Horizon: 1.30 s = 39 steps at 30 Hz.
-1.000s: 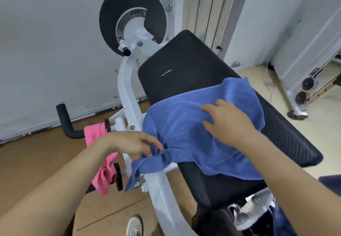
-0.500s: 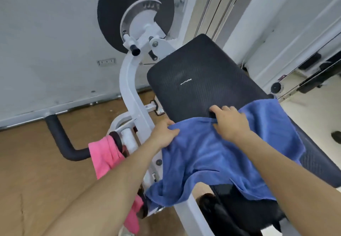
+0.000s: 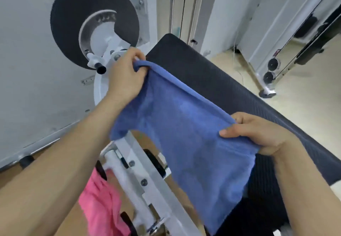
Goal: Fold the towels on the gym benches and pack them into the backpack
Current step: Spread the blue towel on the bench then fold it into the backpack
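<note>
Mid-frame, the blue towel (image 3: 186, 139) hangs in the air over the black bench (image 3: 212, 80), stretched along its top edge between two hands. The left hand (image 3: 125, 77), upper centre, has its fingers curled tight round one bunched corner; the right hand (image 3: 258, 134), at right, pinches the other corner between thumb and curled fingers. The lower edge dangles unevenly toward the white frame (image 3: 153, 195) at bottom centre. It could snag there, or the fold could come out crooked, since the left corner is wadded rather than flat. A pink towel (image 3: 101, 208) waits at lower left; no backpack is in view.
</note>
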Each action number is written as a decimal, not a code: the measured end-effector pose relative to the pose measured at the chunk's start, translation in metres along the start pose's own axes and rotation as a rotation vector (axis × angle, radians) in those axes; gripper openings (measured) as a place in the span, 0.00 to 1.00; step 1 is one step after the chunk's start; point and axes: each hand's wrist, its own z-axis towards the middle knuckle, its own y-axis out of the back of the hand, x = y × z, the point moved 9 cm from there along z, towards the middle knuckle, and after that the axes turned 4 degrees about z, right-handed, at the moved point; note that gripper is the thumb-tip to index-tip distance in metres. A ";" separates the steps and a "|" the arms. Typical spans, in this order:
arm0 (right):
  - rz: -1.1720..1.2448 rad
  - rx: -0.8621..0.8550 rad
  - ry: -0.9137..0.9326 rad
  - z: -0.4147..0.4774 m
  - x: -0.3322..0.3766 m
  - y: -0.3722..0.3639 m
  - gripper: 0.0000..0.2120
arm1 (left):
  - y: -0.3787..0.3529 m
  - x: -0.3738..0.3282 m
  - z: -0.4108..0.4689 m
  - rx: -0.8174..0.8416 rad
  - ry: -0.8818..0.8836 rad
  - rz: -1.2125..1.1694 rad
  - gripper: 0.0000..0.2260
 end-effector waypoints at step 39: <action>-1.569 -0.793 0.287 0.101 0.018 0.014 0.19 | -0.127 0.026 -0.127 0.378 0.213 -0.062 0.12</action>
